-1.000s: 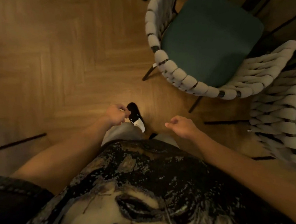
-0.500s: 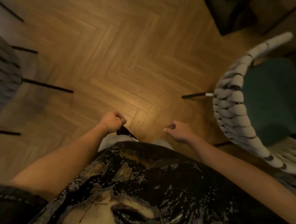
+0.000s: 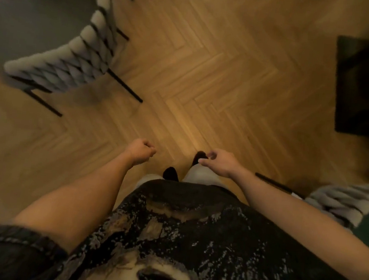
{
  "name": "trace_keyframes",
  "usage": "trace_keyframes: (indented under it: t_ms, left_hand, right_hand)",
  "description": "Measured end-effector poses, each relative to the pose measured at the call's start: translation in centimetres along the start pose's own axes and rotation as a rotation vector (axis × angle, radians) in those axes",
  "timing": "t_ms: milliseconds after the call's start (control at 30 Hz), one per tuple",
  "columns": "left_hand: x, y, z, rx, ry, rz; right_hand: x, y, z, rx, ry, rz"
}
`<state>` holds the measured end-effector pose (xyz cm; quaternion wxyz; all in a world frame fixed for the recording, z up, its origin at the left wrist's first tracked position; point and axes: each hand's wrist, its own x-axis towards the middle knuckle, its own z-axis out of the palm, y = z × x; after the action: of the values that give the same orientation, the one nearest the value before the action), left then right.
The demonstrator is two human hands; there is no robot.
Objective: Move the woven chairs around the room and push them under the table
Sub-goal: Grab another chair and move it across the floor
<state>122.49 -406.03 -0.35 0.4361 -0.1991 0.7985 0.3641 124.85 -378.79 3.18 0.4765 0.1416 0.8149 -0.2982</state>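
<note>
A woven chair (image 3: 56, 69) with a grey seat and thin black legs stands on the floor at the upper left, well ahead of my left hand (image 3: 142, 150). That hand is curled into a fist and holds nothing. A second woven chair (image 3: 343, 202), with a green seat, shows partly at the right edge, beside my right forearm. My right hand (image 3: 218, 163) hangs loosely curled with nothing in it. Neither hand touches a chair.
Herringbone wood floor (image 3: 208, 74) stretches between the two chairs. A dark piece of furniture (image 3: 366, 90) with black bars stands at the upper right. My dark shoes (image 3: 171, 172) show just below my hands.
The view has swung left: the green-seated chair slid from the middle to the right edge, and the grey-seated chair came into view at the upper left. Both hands stayed free.
</note>
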Motion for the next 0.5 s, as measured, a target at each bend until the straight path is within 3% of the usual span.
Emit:
trace_keyframes:
  t_ms: [500]
  left_hand:
    - [6.5, 2.4, -13.5, -0.309, 0.23, -0.147]
  right_hand:
    - [14.1, -20.0, -10.5, -0.442, -0.102, -0.198]
